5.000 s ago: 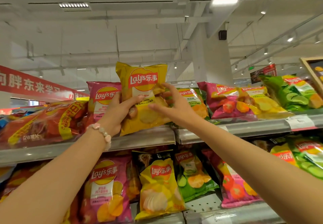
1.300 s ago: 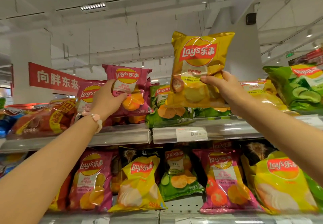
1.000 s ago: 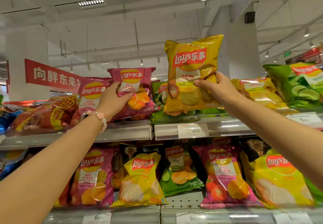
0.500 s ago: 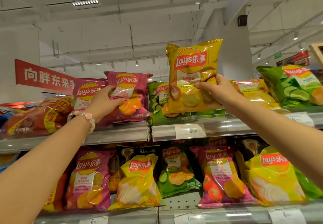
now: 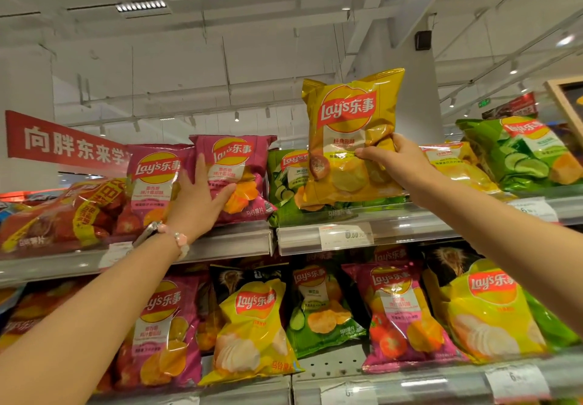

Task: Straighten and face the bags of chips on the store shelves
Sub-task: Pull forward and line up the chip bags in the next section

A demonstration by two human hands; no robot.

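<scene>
Nearest, on the lower shelf (image 5: 394,385), bags stand along the front edge: a light-yellow bag (image 5: 252,332), a green bag (image 5: 318,306) and a magenta tomato bag (image 5: 400,313). Above, the left hand (image 5: 198,202) lies with straight, spread fingers against the front of a pink bag (image 5: 236,177) near the front edge of the top shelf (image 5: 220,243), grasping nothing. The right hand (image 5: 400,164) pinches the right side of a golden bag (image 5: 350,136), held upright over that shelf's front edge, covering part of a green cucumber bag (image 5: 284,180) behind it. Farther left hangs a red banner (image 5: 63,145).
</scene>
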